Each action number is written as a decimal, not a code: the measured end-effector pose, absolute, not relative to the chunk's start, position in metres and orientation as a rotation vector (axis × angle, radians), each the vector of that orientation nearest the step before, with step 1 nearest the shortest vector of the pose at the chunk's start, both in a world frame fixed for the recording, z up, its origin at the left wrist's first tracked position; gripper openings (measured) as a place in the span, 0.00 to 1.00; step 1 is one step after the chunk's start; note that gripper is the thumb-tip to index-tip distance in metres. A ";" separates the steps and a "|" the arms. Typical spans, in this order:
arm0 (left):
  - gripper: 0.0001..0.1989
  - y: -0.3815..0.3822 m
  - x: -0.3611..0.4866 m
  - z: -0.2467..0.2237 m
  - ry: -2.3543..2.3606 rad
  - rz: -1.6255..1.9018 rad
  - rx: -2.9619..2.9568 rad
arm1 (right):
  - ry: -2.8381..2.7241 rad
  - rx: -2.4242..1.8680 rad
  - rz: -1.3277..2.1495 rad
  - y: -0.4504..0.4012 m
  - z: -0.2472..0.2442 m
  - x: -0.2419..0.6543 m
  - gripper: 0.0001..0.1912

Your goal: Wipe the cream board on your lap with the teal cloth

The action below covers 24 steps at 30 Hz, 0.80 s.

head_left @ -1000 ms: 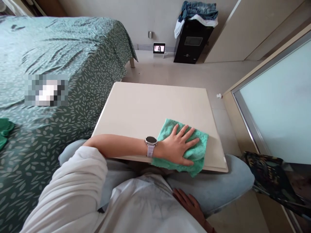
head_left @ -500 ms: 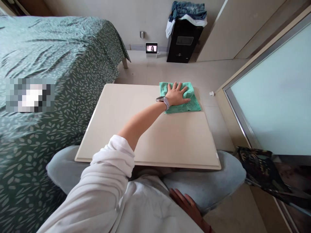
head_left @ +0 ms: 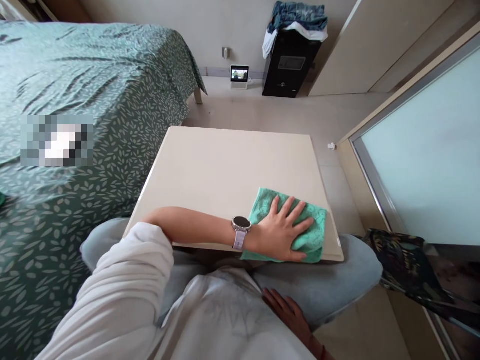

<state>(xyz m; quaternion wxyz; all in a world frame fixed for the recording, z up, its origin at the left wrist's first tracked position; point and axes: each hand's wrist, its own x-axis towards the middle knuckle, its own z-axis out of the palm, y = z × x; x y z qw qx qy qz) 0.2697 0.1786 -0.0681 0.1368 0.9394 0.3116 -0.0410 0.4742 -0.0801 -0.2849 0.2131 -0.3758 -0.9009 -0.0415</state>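
My left hand (head_left: 283, 229), with a round watch (head_left: 241, 225) on its wrist, lies flat on a green cloth (head_left: 315, 227). Its fingers are spread and press the cloth down without curling round it. The cloth covers the near right part of a small cream tabletop (head_left: 210, 170), and its lower edge reaches the table's near rim. My right hand (head_left: 288, 312) rests on my right thigh, below the table edge. Its fingers lie stretched out, with nothing seen in them, though part of it is in shadow.
A bed with a green leaf-patterned cover (head_left: 123, 125) borders the table on the left. Beyond it, a small screen (head_left: 239, 76) stands on the floor beside a black cabinet (head_left: 290, 65) topped with folded clothes (head_left: 300, 17). A frosted sliding panel (head_left: 431, 145) is at right.
My left hand and the cloth have moved from the far right corner of the tabletop to its near right part. My right hand has stayed on the thigh. The view has shifted slightly.
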 end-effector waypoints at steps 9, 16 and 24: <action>0.46 0.359 0.326 -0.062 1.319 -0.004 2.597 | -2.516 -1.056 -0.195 -0.077 -0.280 0.472 0.35; 0.42 0.441 0.340 -0.063 1.495 0.073 2.483 | -2.513 -1.061 -0.163 -0.076 -0.273 0.469 0.32; 0.42 0.362 0.334 -0.059 1.219 -0.033 2.679 | -2.573 -1.079 -0.224 -0.079 -0.278 0.471 0.34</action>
